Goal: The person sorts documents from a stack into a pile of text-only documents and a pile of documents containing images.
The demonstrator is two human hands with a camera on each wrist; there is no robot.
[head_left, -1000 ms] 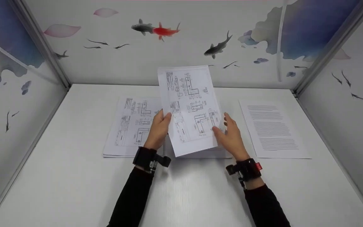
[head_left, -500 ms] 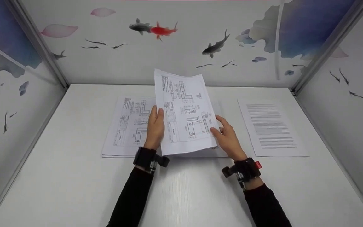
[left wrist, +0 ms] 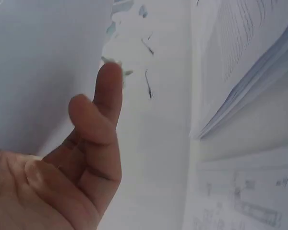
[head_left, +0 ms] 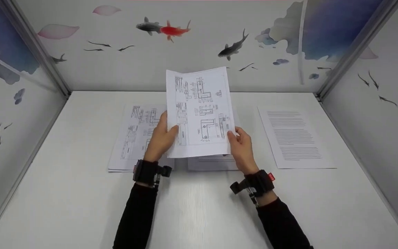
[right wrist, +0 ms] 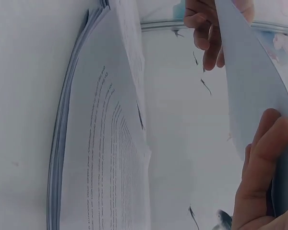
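Note:
Both hands hold up a sheet of paper (head_left: 199, 114) printed with technical drawings, at the middle of the head view. My left hand (head_left: 159, 140) grips its left edge, thumb on the printed face and fingers behind. At the lower right edge, my right hand (head_left: 243, 150) pinches the sheet between thumb and curled fingers. The right wrist view shows the sheet's blank back (right wrist: 252, 91), slightly bowed. Below it lies a paper stack (head_left: 212, 163), mostly hidden by the sheet; its top page (right wrist: 101, 158) carries lines of text.
On the left of the white table (head_left: 192, 207) lies a pile of drawing sheets (head_left: 123, 152), partly covered by my left hand. A page of text (head_left: 295, 138) lies on the right. Printed panels with fish (head_left: 231, 50) wall the table at the back and sides.
The sheet has straightened from its tilt and risen a little, shifting left. My right hand's fingers have drawn in at its edge. The head view has shifted slightly.

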